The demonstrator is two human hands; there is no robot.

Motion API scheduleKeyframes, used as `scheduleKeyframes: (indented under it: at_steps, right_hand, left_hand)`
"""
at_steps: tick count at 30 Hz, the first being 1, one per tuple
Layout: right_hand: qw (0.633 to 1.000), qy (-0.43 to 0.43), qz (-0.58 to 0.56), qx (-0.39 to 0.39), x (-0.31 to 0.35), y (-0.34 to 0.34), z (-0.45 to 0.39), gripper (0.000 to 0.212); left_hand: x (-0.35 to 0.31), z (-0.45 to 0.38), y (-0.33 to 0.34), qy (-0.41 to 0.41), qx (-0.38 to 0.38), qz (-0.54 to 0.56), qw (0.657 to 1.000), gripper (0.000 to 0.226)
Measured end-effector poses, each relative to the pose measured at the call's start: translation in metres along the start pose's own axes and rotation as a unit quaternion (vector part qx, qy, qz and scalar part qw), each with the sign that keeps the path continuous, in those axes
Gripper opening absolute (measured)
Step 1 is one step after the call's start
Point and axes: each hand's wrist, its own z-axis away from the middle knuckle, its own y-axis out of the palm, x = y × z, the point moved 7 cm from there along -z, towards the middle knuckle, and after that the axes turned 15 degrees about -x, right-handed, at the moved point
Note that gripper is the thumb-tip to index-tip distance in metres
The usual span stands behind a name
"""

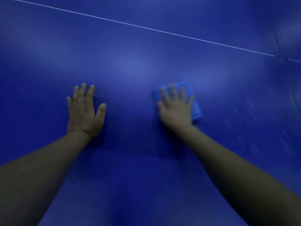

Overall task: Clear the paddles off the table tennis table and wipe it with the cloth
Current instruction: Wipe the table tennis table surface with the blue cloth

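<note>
I read this as the wiping step: no paddles show anywhere in my view, only the blue table tennis table (146,160) filling the frame, so I judge the clearing is done or lies outside what I can see.

My right hand (176,108), right of centre in the frame, lies flat with fingers spread on the folded blue cloth (196,111), pressing it to the tabletop rather than curling round it. The hand is blurred, which suggests a stroke under way, though I cannot tell its direction. The cloth peeks out beyond the fingertips and along the hand's right edge.

My left hand (84,110), left of centre, rests palm down on the bare surface, fingers straight and fairly close, thumb out, holding nothing; I take it as a brace.

A thin white line (146,28) crosses the upper part of the frame from upper left toward the right edge. Faint pale scuffs (247,111) show at the right side, near the cloth.

Next I would carry the cloth rightward over those marks, keeping even downward pressure and the fold under the palm so it does not bunch.
</note>
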Motion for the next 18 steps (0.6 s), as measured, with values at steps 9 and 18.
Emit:
scheduleKeyframes:
  at_steps: [9, 18]
  right_hand:
    - [0.958, -0.279, -0.037, 0.056, 0.057, -0.001, 0.043, 0.057]
    - [0.897, -0.419, -0.108, 0.09, 0.172, -0.008, 0.143, 0.052]
  left_hand:
    - [0.086, 0.086, -0.082, -0.047, -0.008, -0.078, 0.996, 0.073]
    - [0.11, 0.135, -0.098, -0.006, 0.021, -0.12, 0.993, 0.064]
